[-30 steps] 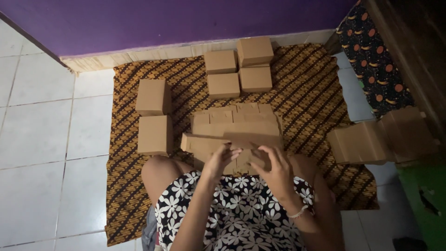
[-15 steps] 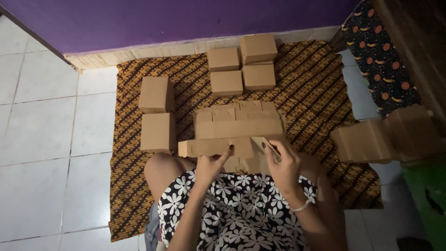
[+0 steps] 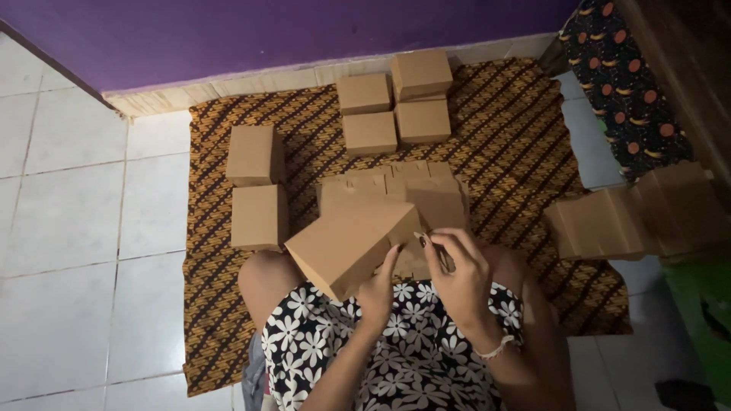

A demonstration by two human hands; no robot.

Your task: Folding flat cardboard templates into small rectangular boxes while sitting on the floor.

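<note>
Both hands hold a brown cardboard box point(image 3: 350, 247) above the lap: left hand point(image 3: 378, 289) under it, right hand point(image 3: 459, 274) pinching its flap. A patterned mat point(image 3: 518, 144) covers white floor tiles point(image 3: 76, 228) beside a purple wall point(image 3: 228, 34).

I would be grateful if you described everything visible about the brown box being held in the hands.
The brown box is plain, unprinted cardboard, a shallow rectangular shape. It is tilted, its broad face up and one corner dipping toward the lap. It hangs above the patterned mat, in front of a stack of flat blanks. The left hand supports its lower edge; the right hand pinches a flap at its right end.
</note>
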